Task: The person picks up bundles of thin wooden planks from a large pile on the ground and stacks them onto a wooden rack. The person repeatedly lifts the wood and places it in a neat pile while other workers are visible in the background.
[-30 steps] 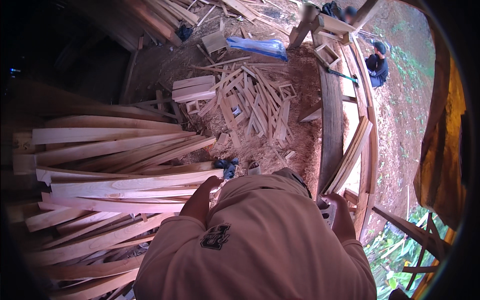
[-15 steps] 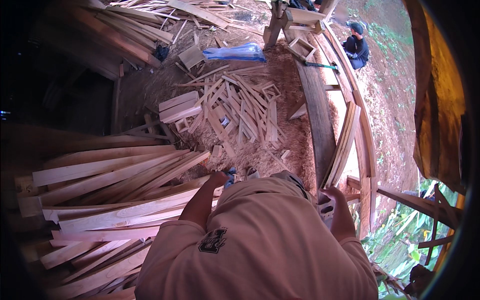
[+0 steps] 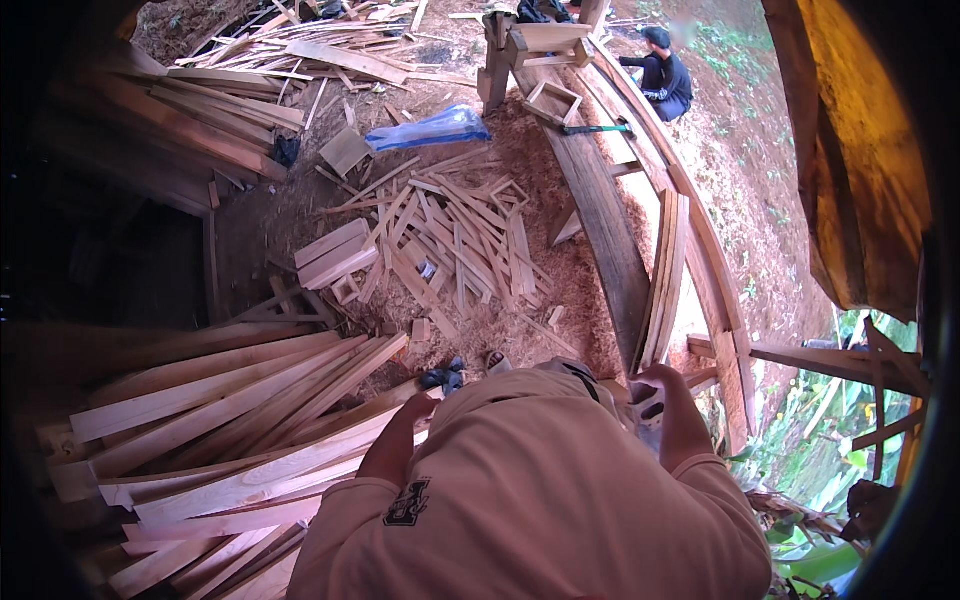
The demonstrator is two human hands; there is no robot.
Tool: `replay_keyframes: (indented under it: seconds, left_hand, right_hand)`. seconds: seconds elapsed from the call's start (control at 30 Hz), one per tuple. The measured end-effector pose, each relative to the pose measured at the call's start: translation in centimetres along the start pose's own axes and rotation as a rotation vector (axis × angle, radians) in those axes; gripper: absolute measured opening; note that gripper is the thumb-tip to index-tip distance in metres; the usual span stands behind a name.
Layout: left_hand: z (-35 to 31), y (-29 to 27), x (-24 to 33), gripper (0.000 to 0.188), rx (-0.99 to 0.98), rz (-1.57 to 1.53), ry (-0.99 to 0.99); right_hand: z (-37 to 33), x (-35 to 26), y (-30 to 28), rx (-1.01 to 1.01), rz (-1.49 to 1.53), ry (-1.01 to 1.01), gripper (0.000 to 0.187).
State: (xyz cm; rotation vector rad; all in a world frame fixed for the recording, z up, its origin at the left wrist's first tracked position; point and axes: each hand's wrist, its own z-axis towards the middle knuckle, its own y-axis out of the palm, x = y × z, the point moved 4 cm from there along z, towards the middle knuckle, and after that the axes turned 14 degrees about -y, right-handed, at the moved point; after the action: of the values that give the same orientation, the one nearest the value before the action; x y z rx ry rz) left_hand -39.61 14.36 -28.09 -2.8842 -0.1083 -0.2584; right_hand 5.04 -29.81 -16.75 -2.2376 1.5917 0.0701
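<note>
- The left hand sits just left of centre in the lower half of the frame, resting on the end of a pale plank; whether its fingers are clenched cannot be told.
- That plank lies on top of a stack of planks filling the lower left.
- The right hand, lower right of centre, is closed around a small black-and-white object (too small to identify).
- A tan shirt fills the bottom centre.
- A scatter of short sticks lies on sawdust at centre.
- A blue plastic bag lies at the upper centre.
- Another person crouches at the upper right, beside a long beam.
</note>
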Motion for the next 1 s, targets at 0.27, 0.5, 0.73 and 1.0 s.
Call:
replay_keyframes:
  seconds: [0.27, 0.5, 0.73, 1.0]
  left_hand:
    - [0.1, -1.2, 3.6, 0.042, 0.113, 0.298, 0.197]
    - [2.3, -1.0, 4.4, 0.038, 0.080, 0.267, 0.475]
    - [-0.3, 0.2, 6.5, 0.033, 0.274, 0.721, 0.873]
    - [7.0, 0.9, -2.0, 0.051, 0.148, 0.372, 0.083]
  right_hand:
    - [2.6, 3.4, 1.8, 0.078, -0.063, 0.003, 0.106]
    - [1.5, 1.2, 0.9, 0.099, -0.103, -0.044, 0.103]
    - [2.9, 2.8, 1.8, 0.095, -0.092, -0.060, 0.096]
    - [3.8, 2.9, 1.4, 0.054, -0.184, -0.044, 0.100]
